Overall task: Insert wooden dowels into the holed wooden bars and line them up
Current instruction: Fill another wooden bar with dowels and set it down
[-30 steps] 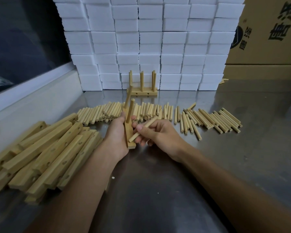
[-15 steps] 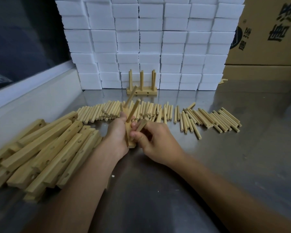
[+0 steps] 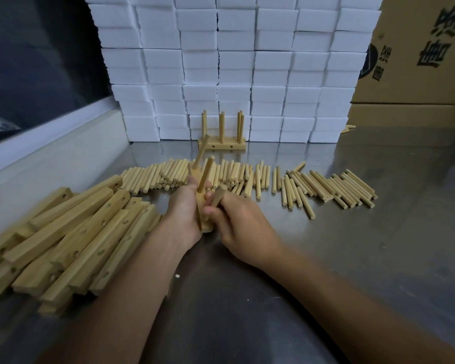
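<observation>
Wooden bar [image 3: 200,214] right at centre stage, stood on end on the steel table [image 3: 352,258] between both hands. Left hand [image 3: 180,211] wraps round it from the left, fingers curled about the wood, thumb up near the top. Two dowels [image 3: 205,174] already seated in it, slanting up and away to the right. Right hand [image 3: 237,219] presses in from the other side, fingertips pinching a third dowel [image 3: 218,197] whose near end sits against the bar's face; whether it has entered a hole, I cannot tell, the fingers cover that spot.

Off to the left, a heap of holed bars [image 3: 71,232] lies flat, overlapping, drilled holes showing along their faces. Just beyond the hands, a long spread of loose dowels [image 3: 313,185] runs across the table, tightly packed on the left, more scattered to the right.

Farther back, a finished bar [image 3: 222,146] sits flat, its dowels standing upright, just in front of a wall of stacked white boxes [image 3: 247,61]. Far right, cardboard cartons [image 3: 418,61] with dark printed characters, and a couple of stray dowels at their foot.
</observation>
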